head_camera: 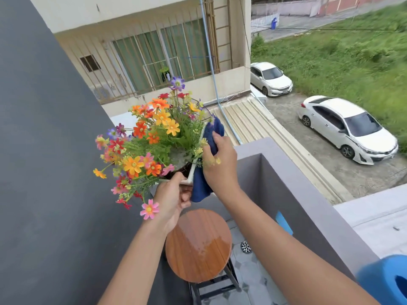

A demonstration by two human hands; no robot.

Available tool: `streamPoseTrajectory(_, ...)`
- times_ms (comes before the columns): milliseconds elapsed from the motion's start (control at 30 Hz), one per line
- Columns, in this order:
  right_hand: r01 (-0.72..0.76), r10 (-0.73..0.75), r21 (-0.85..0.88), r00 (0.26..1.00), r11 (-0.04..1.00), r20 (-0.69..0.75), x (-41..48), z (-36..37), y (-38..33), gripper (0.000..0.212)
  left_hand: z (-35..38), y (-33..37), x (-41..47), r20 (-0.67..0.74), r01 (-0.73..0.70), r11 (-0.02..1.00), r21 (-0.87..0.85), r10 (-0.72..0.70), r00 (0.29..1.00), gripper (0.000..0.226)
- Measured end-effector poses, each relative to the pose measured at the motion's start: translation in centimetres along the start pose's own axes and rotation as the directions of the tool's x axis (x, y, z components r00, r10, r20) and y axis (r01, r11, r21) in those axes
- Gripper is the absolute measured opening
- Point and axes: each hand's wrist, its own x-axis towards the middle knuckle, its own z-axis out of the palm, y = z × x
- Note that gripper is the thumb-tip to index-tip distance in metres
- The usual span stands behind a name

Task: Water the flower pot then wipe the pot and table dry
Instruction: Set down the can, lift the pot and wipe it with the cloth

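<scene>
The left hand (171, 199) holds the pot (191, 172) up in the air, well above the counter (198, 245); its fingers (186, 195) are curled around the pot's near white rim, pinching it. The flowers (152, 137) spread up and to the left of those fingers. To the right, the right hand (220, 164) presses a blue cloth (202, 186) flat against the pot's outer side, fingers closed over the cloth, which hangs down between both hands.

Judging by the wet sheen pooled on the right half of the counter below the fingers, watering looks done and the pot is being wiped now. The counter itself seems not yet dried, so that step is left.

Most of the pot's body is hidden behind flowers, cloth and hands; how wet it is cannot be told. At the far right edge a blue thing (387, 280) is cut off, perhaps the watering vessel
</scene>
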Motion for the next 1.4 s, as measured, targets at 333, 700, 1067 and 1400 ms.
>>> streamPoseTrajectory(333,-0.009,0.025,-0.094,0.985,0.995,0.173,-7.7,-0.2,5.8,0.004,-0.8,1.3,0.6,0.012,0.002,0.996,-0.093,-0.001,1.000,0.022)
streamPoseTrajectory(700,-0.018,0.014,0.140,0.999,0.990,0.035,-3.2,-0.2,0.2,0.029,0.4,1.0,0.3,-0.062,-0.036,0.995,0.097,0.043,0.997,0.024)
streamPoseTrajectory(1067,-0.116,0.116,-0.049,0.993,0.992,-0.015,3.6,-3.0,2.0,0.020,-2.7,2.1,-0.5,0.056,0.017,0.983,0.181,-0.027,0.998,0.024)
streamPoseTrajectory(1400,-0.429,0.421,-0.093,0.783,0.899,0.458,4.6,-6.3,1.1,0.039,-5.6,4.7,-0.3,0.105,-0.083,0.882,0.464,0.039,0.994,0.015)
